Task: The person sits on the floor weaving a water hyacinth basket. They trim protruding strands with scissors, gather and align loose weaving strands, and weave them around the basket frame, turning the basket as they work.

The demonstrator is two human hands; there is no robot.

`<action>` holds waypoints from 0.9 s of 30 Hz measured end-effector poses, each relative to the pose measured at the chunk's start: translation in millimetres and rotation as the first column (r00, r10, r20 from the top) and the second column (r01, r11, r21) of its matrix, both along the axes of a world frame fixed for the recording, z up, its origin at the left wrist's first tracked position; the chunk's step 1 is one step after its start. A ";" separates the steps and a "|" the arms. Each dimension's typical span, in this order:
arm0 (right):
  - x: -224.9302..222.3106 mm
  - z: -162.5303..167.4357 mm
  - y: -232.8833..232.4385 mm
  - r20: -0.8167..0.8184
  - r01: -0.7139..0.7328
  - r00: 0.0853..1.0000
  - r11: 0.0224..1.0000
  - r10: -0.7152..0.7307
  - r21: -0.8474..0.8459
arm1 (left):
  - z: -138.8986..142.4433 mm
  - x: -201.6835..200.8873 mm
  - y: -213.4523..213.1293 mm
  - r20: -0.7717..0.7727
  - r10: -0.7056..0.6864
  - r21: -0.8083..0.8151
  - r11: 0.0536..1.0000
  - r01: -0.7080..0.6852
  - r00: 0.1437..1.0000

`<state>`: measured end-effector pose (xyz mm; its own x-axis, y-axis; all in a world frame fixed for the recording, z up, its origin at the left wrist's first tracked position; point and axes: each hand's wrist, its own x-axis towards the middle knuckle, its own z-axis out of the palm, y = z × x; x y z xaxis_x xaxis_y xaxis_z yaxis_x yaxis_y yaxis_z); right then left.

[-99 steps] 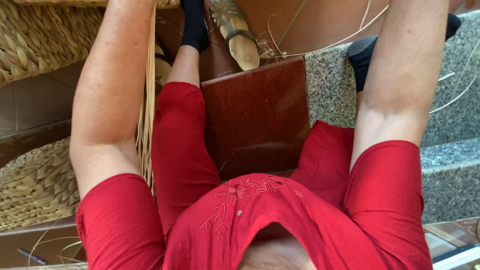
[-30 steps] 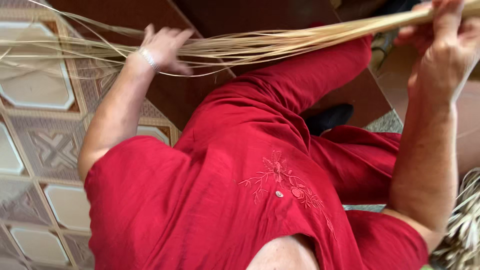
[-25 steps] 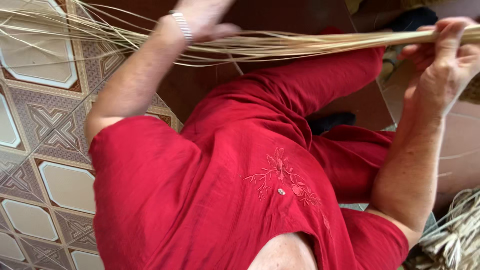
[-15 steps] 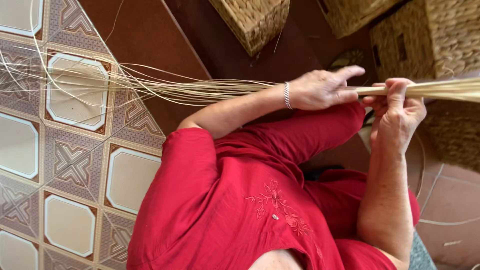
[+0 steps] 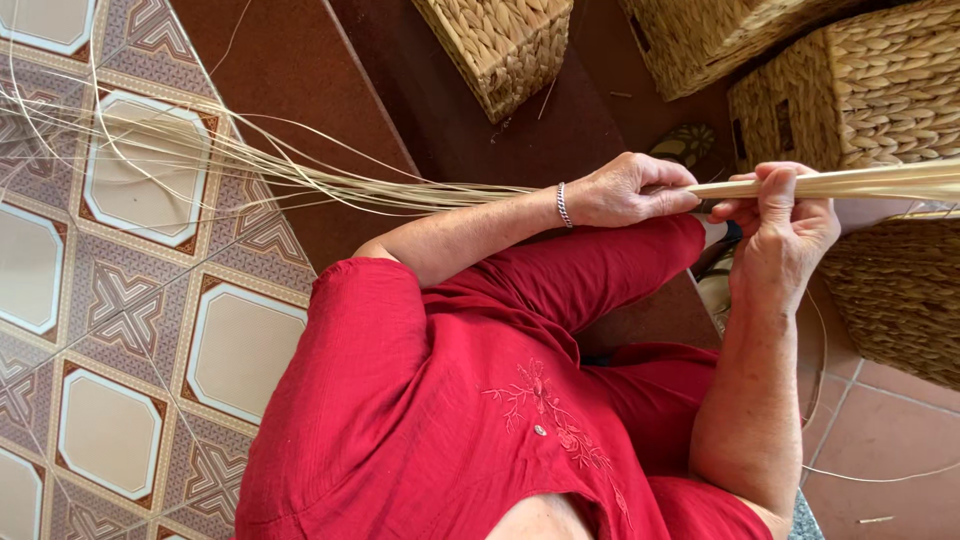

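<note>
A long bundle of pale straw strands (image 5: 860, 182) runs across the view, tight at the right and fanning into loose ends (image 5: 150, 150) over the tiled floor on the left. My left hand (image 5: 630, 190), with a bracelet at the wrist, is closed around the bundle. Just to its right, my right hand (image 5: 785, 225) grips the same bundle, thumb on top. Both hands are held above my red trousers (image 5: 600, 270).
Several woven baskets stand close: one at top centre (image 5: 500, 40), one further right (image 5: 700, 30), a box-shaped one at top right (image 5: 870, 90), another at the right edge (image 5: 900, 300). Patterned tiles (image 5: 110, 300) cover the floor at left. Loose strands lie at bottom right.
My left hand has slid along the bundle from far out on the left to right beside my right hand. The view has swung so the baskets now show.
</note>
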<state>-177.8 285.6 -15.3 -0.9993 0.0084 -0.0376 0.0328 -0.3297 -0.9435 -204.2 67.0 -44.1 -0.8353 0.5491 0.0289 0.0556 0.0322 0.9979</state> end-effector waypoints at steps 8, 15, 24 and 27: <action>4.4 3.1 1.9 -0.018 -0.007 1.000 0.998 0.009 0.069 | -4.3 3.4 2.9 -0.050 0.026 -0.038 0.999 -0.028 0.998; 9.0 8.1 2.3 -0.006 -0.007 1.000 0.998 0.008 0.055 | -6.2 6.1 7.2 -0.037 0.032 -0.022 0.999 -0.033 0.999; 30.2 -1.6 11.0 -0.084 0.070 0.995 0.968 -0.051 0.242 | 3.4 22.5 22.1 -0.070 0.013 -0.256 0.966 -0.030 0.997; 50.1 -13.0 21.3 -0.095 0.143 0.986 0.985 -0.134 0.100 | 9.8 37.7 34.9 -0.291 0.003 -0.198 0.978 -0.064 0.957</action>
